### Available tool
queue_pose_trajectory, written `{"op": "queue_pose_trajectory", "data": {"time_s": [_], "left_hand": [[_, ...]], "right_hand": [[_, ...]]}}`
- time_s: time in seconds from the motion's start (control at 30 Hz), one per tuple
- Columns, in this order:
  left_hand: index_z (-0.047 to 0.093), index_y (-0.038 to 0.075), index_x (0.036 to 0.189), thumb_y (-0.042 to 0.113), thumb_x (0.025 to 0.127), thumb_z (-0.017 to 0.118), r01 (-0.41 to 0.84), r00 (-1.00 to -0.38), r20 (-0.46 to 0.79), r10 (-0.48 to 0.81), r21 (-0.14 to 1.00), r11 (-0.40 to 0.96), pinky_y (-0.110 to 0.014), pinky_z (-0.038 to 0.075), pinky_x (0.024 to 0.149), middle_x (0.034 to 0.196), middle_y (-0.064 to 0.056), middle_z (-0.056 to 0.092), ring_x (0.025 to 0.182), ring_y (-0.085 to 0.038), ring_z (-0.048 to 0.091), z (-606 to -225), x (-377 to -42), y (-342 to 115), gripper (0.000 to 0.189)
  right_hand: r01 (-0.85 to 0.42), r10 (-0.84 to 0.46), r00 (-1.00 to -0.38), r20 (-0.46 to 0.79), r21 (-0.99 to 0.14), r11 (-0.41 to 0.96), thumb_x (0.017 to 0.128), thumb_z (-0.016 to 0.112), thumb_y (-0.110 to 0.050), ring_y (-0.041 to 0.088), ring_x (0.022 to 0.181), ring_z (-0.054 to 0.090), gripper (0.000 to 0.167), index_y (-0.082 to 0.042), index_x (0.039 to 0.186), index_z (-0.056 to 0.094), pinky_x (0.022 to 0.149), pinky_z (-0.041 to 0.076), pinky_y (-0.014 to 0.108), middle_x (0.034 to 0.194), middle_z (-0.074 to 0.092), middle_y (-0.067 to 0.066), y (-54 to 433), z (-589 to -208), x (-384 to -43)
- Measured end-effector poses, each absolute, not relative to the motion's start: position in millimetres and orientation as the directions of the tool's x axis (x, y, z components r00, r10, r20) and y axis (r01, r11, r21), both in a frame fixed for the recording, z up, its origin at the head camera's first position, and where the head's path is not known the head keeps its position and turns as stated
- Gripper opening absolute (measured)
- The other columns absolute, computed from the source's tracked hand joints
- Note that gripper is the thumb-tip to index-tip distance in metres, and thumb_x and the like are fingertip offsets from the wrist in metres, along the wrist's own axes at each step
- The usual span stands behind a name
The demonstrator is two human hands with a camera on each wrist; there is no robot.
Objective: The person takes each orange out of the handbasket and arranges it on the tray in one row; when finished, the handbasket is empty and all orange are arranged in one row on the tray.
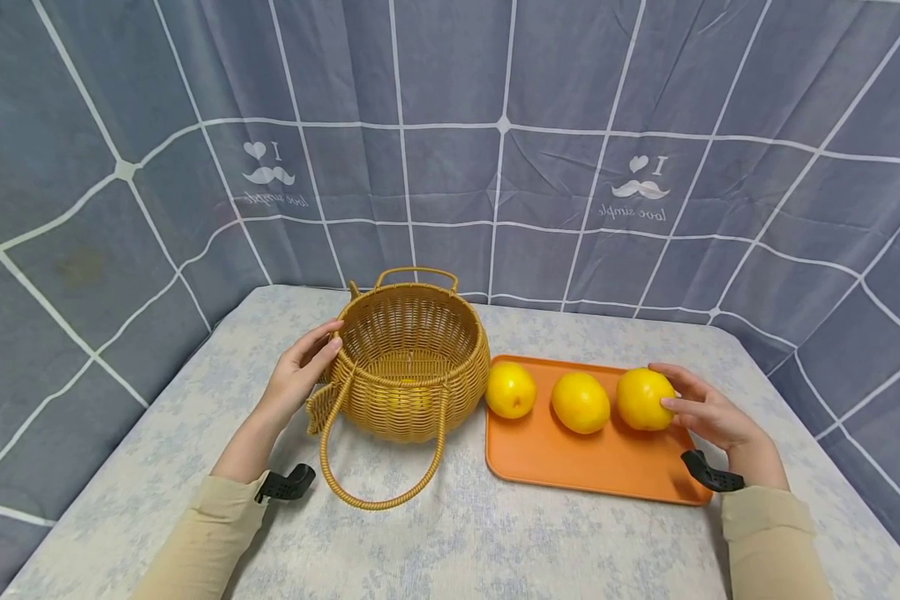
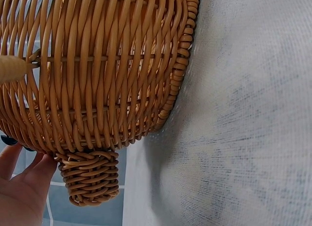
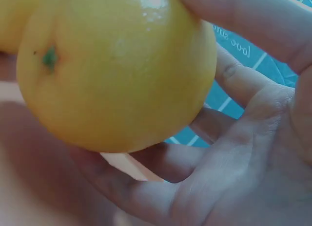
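A tan wicker basket (image 1: 408, 408) stands at the middle of the table, its front handle hanging down onto the cloth. My left hand (image 1: 303, 367) holds the basket's left rim; in the left wrist view its fingers (image 2: 41, 172) touch the weave beside a short woven stub (image 2: 90, 177). Something yellow shows low inside the basket, mostly hidden by the wall. On an orange tray (image 1: 592, 467) are three oranges: a left one (image 1: 510, 390), a middle one (image 1: 581, 403) and a right one (image 1: 643, 400). My right hand (image 1: 708, 408) grips the right orange, fingers curved around its side and underside.
A pale patterned cloth (image 1: 465, 542) covers the table. Blue-grey curtains (image 1: 450, 167) with white lines hang close behind and at both sides. The tray's left edge lies close by the basket's right side. The basket's second handle (image 1: 417, 269) stands up at the back.
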State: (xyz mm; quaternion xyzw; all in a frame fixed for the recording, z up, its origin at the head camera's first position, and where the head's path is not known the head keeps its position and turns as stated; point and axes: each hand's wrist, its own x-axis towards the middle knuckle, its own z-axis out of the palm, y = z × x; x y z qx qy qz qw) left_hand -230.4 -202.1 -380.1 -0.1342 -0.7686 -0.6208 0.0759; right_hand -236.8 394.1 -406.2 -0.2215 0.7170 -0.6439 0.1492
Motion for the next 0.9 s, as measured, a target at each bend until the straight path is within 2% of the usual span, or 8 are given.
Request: {"op": "queue_pose_trajectory", "data": {"time_s": [0.4, 0.63, 0.9], "left_hand": [[0.043, 0.008, 0.141, 0.028, 0.099, 0.049, 0.295, -0.954, 0.279, 0.109, 0.937, 0.186, -0.009, 0.037, 0.093, 0.150, -0.005, 0.030, 0.135, -0.024, 0.031, -380, -230, -202, 0.046], [0.043, 0.007, 0.141, 0.027, 0.099, 0.049, 0.298, -0.954, 0.284, 0.101, 0.938, 0.180, -0.009, 0.036, 0.093, 0.150, -0.006, 0.031, 0.134, -0.025, 0.032, -380, -231, -201, 0.046], [0.043, 0.007, 0.140, 0.026, 0.099, 0.049, 0.301, -0.952, 0.287, 0.101, 0.937, 0.176, -0.008, 0.036, 0.093, 0.150, -0.007, 0.031, 0.135, -0.025, 0.031, -380, -231, -201, 0.046]], "right_hand": [[-0.115, -0.490, -0.872, -0.001, -0.972, 0.207, 0.095, 0.047, 0.001, 0.007, 0.110, 0.050, 0.052, -0.009, 0.144, 0.031, 0.087, 0.050, 0.029, 0.131, 0.044, -0.011, 388, -408, -237], [-0.096, -0.433, -0.900, -0.055, -0.943, 0.318, 0.094, 0.053, -0.005, 0.008, 0.109, 0.050, 0.054, -0.007, 0.143, 0.032, 0.088, 0.048, 0.027, 0.129, 0.045, -0.008, 384, -408, -239], [-0.074, -0.435, -0.897, -0.080, -0.943, 0.326, 0.094, 0.053, -0.006, 0.008, 0.109, 0.051, 0.056, -0.006, 0.145, 0.029, 0.088, 0.049, 0.027, 0.130, 0.044, -0.009, 379, -406, -239]]}}
